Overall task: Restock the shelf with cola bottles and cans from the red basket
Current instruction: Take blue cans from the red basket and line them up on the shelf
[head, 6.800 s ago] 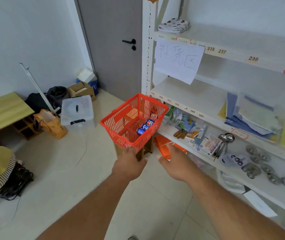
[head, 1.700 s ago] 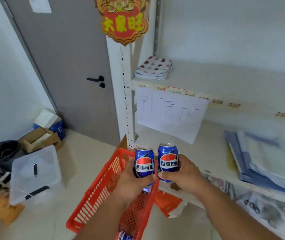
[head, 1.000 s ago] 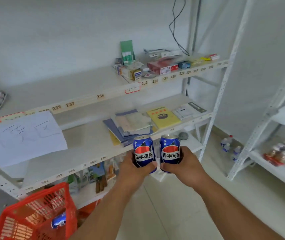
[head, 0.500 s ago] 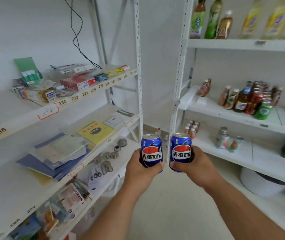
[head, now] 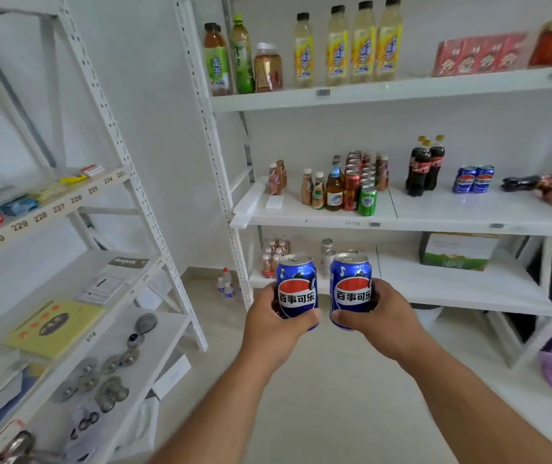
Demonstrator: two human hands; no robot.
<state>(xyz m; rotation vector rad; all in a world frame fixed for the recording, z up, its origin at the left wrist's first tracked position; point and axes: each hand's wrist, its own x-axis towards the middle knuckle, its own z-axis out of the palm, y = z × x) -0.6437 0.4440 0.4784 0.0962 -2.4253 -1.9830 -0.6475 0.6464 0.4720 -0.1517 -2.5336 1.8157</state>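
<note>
View has swung onto the drinks shelf [head: 402, 220]; left hand [head: 274, 321] and right hand [head: 380, 316] each grip an upright Pepsi can [head: 296, 289], best set beside the shelved Pepsi cans [head: 474, 179] up-right of both grips.

The room is bright with soft, even light and no visible source, so the white shelf boards [head: 469, 209] and walls look washed out and shadows stay faint, only a pale grey band under each board. Wide-angle distortion bows the shelf uprights [head: 211, 145] outward toward 9 and 3 o'clock. Things at the edges smear, such as the red cartons [head: 479, 55] at 1 o'clock, while the two blue cans [head: 296, 289] at centre stay sharp, their tops catching small glints.
</note>
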